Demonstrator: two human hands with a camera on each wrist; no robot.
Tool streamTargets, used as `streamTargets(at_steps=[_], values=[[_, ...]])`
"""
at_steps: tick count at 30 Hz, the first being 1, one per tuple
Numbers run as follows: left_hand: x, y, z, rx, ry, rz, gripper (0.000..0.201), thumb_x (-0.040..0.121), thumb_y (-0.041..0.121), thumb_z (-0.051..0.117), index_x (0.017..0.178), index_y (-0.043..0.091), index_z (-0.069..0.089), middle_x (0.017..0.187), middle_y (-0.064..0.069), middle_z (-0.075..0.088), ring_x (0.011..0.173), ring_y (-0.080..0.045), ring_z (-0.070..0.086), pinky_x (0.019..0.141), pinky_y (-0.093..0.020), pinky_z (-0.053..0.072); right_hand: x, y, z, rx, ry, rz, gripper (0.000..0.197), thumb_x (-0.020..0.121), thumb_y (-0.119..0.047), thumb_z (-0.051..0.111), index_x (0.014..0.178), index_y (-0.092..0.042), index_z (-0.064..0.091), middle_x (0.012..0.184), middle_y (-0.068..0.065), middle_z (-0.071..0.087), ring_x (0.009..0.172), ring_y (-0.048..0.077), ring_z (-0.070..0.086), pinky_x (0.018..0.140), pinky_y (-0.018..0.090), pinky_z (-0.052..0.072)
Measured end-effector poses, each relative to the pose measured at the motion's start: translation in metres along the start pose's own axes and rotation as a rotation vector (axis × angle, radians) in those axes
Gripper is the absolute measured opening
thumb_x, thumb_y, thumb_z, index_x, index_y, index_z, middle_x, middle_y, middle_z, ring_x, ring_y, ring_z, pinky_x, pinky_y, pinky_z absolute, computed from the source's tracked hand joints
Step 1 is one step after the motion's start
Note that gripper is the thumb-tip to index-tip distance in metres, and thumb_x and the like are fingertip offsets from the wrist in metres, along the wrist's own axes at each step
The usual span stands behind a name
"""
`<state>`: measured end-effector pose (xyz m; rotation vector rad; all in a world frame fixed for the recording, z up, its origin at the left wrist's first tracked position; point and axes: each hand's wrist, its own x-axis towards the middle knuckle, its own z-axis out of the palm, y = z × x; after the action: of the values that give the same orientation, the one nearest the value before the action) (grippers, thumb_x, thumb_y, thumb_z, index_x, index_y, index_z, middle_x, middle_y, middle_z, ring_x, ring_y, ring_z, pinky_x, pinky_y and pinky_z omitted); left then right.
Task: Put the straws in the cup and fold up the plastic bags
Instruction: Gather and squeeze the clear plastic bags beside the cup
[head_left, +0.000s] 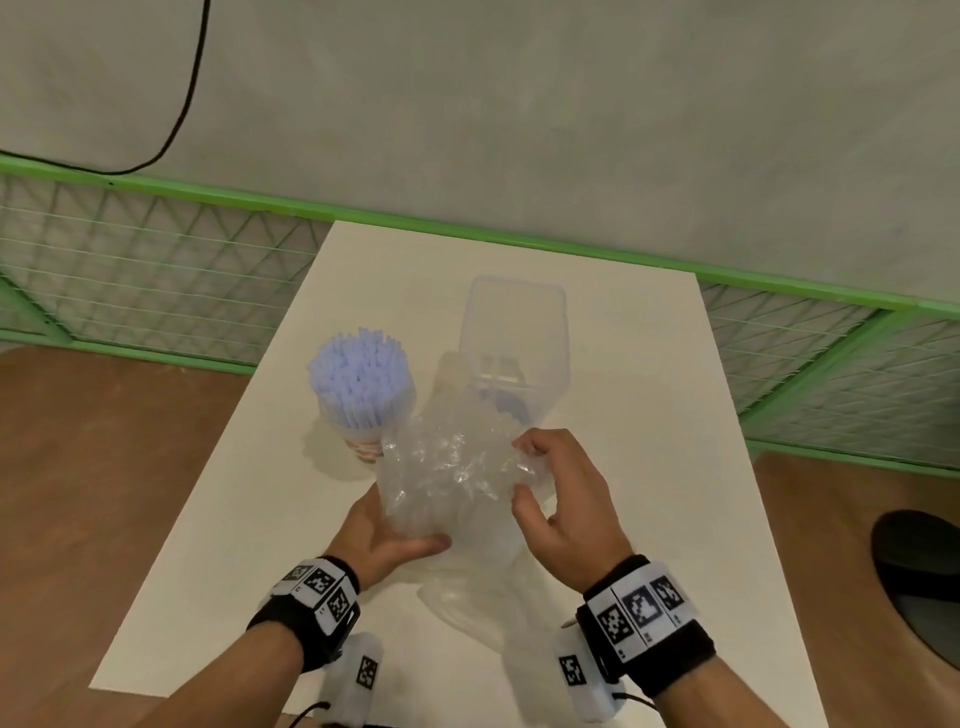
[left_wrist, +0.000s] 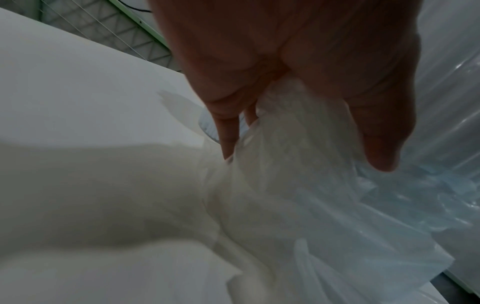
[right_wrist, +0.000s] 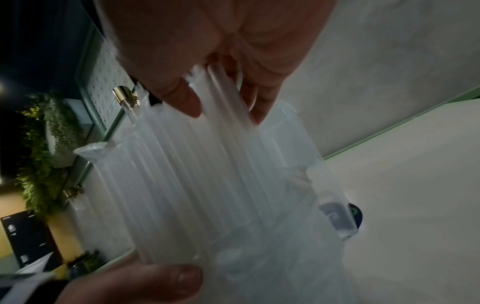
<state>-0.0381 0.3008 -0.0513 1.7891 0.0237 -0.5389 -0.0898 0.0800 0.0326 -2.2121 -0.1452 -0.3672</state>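
A white rectangular worktop (head_left: 649, 467) is seen from above, with a green wire-mesh fence (head_left: 156, 270) along its far side. A crumpled clear plastic bag (head_left: 457, 473) is held just above the worktop, near the middle, between both hands. The left hand (head_left: 384, 540) is placed under the bag's near-left side, its thumb laid across the plastic and its fingers (left_wrist: 228, 131) curled behind it, so the bag is gripped. The right hand (head_left: 566, 504) is set on the bag's right edge, where a fold of plastic is pinched between its curled fingers (head_left: 530, 447) and thumb.

The bag's long axis runs from near to far, its far end draped against a tall clear plastic container (head_left: 514, 343) standing behind it. A loose tail of plastic lies on the worktop between the wrists. To the far left of the bag, a paper cup (head_left: 363, 441) is packed with upright pale blue straws (head_left: 358, 374), so that part of the task looks done. Folding appears to remain, and both hands are equally close to the bag.
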Motion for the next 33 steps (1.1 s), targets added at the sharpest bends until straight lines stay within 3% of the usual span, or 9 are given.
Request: streamTargets(at_steps=[5,8,12,15,20,22,26,30,33], values=[[0.002,-0.003,-0.001,-0.009,-0.007,-0.001,0.076,0.057,0.013,0.094,0.123,0.015,0.056,0.109,0.003,0.072,0.098,0.002,0.068,0.084,-0.015,0.054,-0.002,0.005,0.011,-0.006,0.085,-0.049,0.028,0.093,-0.014,0.053,0.121,-0.011,0.053,0.114,-0.006,0.050,0.111,0.007,0.050,0.097,0.015,0.036],[0.002,-0.004,-0.002,0.002,-0.022,0.014,0.075,0.058,0.015,0.094,0.123,0.017,0.057,0.110,0.003,0.072,0.100,0.001,0.067,0.080,-0.010,0.051,-0.001,0.005,0.015,-0.026,0.116,-0.044,0.027,0.096,-0.020,0.049,0.121,-0.011,0.053,0.115,-0.002,0.050,0.111,0.003,0.047,0.098,0.013,0.035],[0.002,-0.005,-0.003,-0.003,-0.033,0.025,0.073,0.059,0.016,0.094,0.122,0.019,0.058,0.109,0.005,0.072,0.101,-0.001,0.067,0.088,-0.018,0.051,0.002,0.001,0.019,-0.051,0.144,-0.059,0.023,0.097,-0.018,0.044,0.118,-0.014,0.050,0.114,0.003,0.053,0.110,0.005,0.047,0.098,0.013,0.035],[0.003,-0.007,-0.005,0.002,-0.032,0.029,0.076,0.057,0.023,0.095,0.122,0.024,0.057,0.111,0.007,0.071,0.104,-0.003,0.066,0.088,-0.021,0.049,0.003,-0.004,0.021,-0.072,0.185,-0.056,0.021,0.097,-0.017,0.041,0.116,-0.020,0.047,0.111,-0.004,0.054,0.106,0.013,0.052,0.094,0.020,0.040],[0.002,-0.007,-0.004,-0.031,-0.024,0.017,0.072,0.056,0.018,0.095,0.117,0.026,0.058,0.108,0.008,0.072,0.101,-0.001,0.067,0.089,-0.022,0.051,0.009,-0.009,0.023,-0.104,0.227,-0.055,0.025,0.097,-0.014,0.038,0.118,-0.022,0.048,0.108,-0.013,0.051,0.101,0.015,0.054,0.091,0.017,0.040],[0.001,-0.006,-0.003,-0.037,-0.026,0.016,0.073,0.057,0.017,0.095,0.118,0.026,0.057,0.108,0.008,0.072,0.101,-0.001,0.067,0.084,-0.017,0.051,0.010,-0.010,0.024,-0.110,0.243,-0.073,0.025,0.098,-0.012,0.039,0.120,-0.018,0.050,0.110,-0.007,0.055,0.103,0.013,0.054,0.092,0.018,0.042],[0.001,-0.005,-0.002,-0.072,-0.033,0.014,0.075,0.058,0.013,0.094,0.121,0.023,0.056,0.110,0.007,0.072,0.102,-0.002,0.067,0.080,-0.012,0.051,0.013,-0.018,0.018,-0.121,0.268,-0.061,0.022,0.098,-0.013,0.043,0.117,-0.017,0.053,0.107,-0.003,0.058,0.100,0.002,0.053,0.087,0.007,0.039],[0.002,-0.007,-0.002,-0.086,-0.039,0.022,0.077,0.056,0.018,0.096,0.122,0.024,0.056,0.112,0.006,0.072,0.106,-0.006,0.067,0.091,-0.024,0.051,0.021,-0.024,0.007,-0.134,0.293,-0.083,0.010,0.096,-0.014,0.053,0.104,-0.019,0.057,0.098,-0.004,0.060,0.091,0.001,0.054,0.080,0.002,0.037],[0.003,-0.009,-0.002,-0.091,-0.040,0.027,0.083,0.047,0.030,0.096,0.120,0.026,0.056,0.113,0.006,0.072,0.107,-0.008,0.067,0.095,-0.030,0.051,0.026,-0.029,-0.002,-0.125,0.277,-0.035,0.005,0.096,-0.019,0.061,0.100,-0.018,0.061,0.093,-0.013,0.061,0.086,-0.003,0.055,0.079,0.004,0.037]])
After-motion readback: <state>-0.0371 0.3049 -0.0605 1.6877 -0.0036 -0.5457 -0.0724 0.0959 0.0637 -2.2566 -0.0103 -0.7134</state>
